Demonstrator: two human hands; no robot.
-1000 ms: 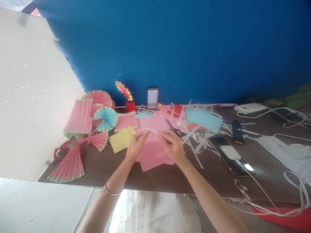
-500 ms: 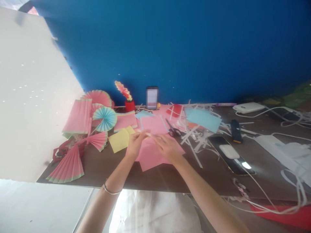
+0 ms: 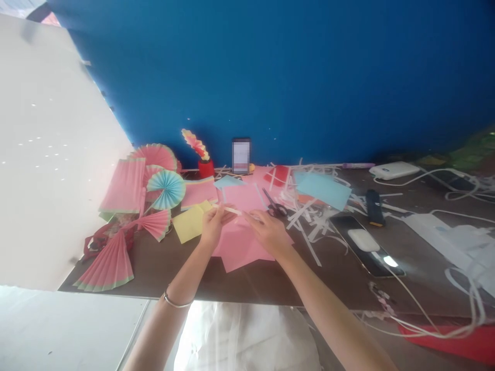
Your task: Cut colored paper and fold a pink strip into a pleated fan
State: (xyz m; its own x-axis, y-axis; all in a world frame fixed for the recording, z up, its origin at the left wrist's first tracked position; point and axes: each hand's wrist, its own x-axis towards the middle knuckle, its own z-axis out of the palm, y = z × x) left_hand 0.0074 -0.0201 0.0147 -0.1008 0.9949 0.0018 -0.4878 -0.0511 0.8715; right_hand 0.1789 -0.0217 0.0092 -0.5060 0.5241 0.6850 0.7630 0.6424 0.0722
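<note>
Over the middle of the desk, my left hand is closed in a pinch on a narrow pale strip. The strip slants between my two hands. My right hand has its thumb and fingertips together at the strip's right end; whether the strip is paper or tape I cannot make out. Beneath both hands lie pink paper sheets, partly covered by them. A yellow paper is beside my left hand. Black-handled scissors lie just beyond my right hand.
Folded paper fans fill the left end, with a blue rosette among them. White paper strips and blue paper lie to the right. A phone with a white cable is nearer me. Another phone stands against the blue panel.
My left hand has shifted slightly left and turned, and more of the pale strip now shows between my hands. The right hand has hardly moved.
</note>
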